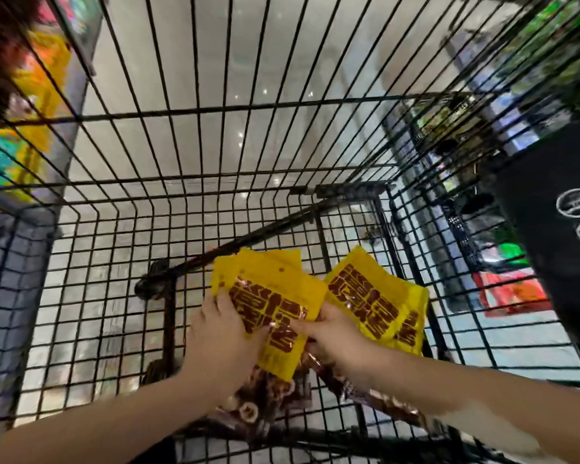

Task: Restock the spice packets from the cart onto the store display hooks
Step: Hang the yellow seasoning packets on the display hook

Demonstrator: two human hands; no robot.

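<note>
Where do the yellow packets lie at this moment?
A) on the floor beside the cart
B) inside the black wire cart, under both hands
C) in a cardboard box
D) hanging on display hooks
B: the yellow packets rest on the bottom of the wire cart, with the left hand and the right hand on them.

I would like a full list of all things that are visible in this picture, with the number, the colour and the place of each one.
yellow plastic spice packets with brown lettering: two fanned stacks, number unclear, yellow, low in the cart.
black wire cart: one, black, fills the view.
black panel with white chalk circles: one, black, right edge.
blurred colourful shelf goods: number unclear, yellow, orange, green, upper left, outside cart.
pale glossy floor: one, light grey, beneath cart.
left grip: one bare hand, holds left stack.
right grip: one bare hand, holds right stack.
</note>
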